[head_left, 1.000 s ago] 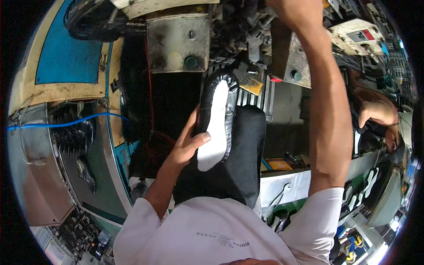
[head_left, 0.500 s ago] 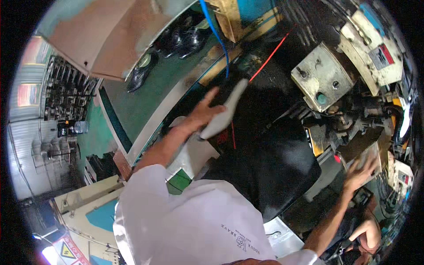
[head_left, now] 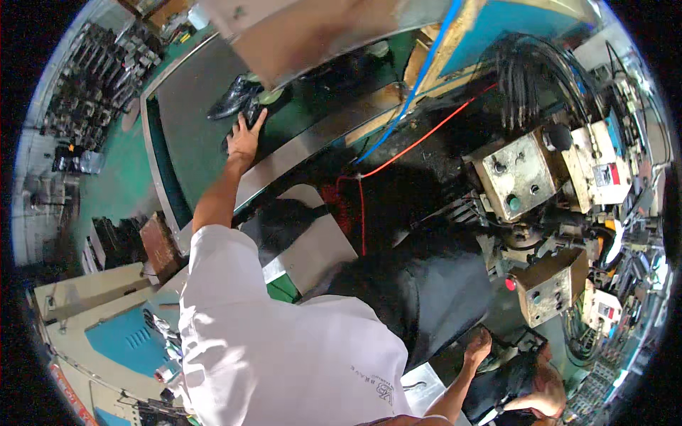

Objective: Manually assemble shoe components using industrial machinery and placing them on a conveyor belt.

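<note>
Single head cam, fisheye, looks steeply down over wearer's torso at conveyor belt (head_left: 192, 135), fairly near.

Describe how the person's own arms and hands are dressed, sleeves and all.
Both arms are bare from above the elbow down. The left hand and right hand wear no gloves, rings or watch that can be seen. The white short-sleeved shirt covers shoulders and upper arms, with a small dark print near the hem. A black apron hangs in front.

Shoes (head_left: 234, 99): glossy black, apparently. Belt (head_left: 188, 135): dark grey. Cables: blue (head_left: 419, 78), red (head_left: 426, 138). Shirt (head_left: 277, 348): white. Button (head_left: 513, 202): green.
</note>
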The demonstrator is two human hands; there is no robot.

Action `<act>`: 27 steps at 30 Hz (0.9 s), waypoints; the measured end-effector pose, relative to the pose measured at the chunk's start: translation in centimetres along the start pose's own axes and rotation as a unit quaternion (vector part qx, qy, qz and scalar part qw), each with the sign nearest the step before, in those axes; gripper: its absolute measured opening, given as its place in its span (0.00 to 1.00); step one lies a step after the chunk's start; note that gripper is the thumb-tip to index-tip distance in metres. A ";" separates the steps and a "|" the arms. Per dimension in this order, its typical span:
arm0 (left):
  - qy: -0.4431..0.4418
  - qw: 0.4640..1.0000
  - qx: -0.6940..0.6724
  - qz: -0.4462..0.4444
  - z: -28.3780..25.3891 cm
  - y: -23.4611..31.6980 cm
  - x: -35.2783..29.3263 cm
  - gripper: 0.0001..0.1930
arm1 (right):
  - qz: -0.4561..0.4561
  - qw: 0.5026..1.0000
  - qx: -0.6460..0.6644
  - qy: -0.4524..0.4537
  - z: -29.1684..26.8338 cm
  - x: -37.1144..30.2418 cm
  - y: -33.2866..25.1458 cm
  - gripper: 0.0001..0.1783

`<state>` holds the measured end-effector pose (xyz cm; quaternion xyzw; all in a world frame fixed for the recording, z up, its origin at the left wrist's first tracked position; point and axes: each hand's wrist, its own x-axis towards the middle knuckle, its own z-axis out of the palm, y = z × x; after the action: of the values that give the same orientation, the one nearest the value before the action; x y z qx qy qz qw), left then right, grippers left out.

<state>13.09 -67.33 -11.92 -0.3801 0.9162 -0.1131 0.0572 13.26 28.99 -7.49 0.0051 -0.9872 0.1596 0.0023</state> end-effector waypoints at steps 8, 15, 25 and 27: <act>-0.060 0.998 -0.028 0.001 -0.2 -3.0 5.3 0.48 | -0.003 0.996 0.091 0.025 -1.4 3.3 -1.7 0.20; -0.067 0.993 -0.078 -0.055 1.1 -6.3 10.7 0.41 | -0.013 0.997 -0.075 -0.022 -4.4 5.5 -9.0 0.16; -0.091 0.969 -0.144 -0.178 8.6 -14.7 18.3 0.33 | 0.080 0.994 0.013 0.073 -1.2 -2.5 1.2 0.20; -0.027 0.968 -0.239 -0.066 10.0 -16.3 18.7 0.29 | 0.150 0.980 -0.110 -0.074 -0.8 -6.1 0.9 0.21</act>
<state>12.94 -93.44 -17.89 -0.4458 0.8875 0.1155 -0.0178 19.39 30.19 -7.07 -0.1311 -0.9857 0.0474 -0.0943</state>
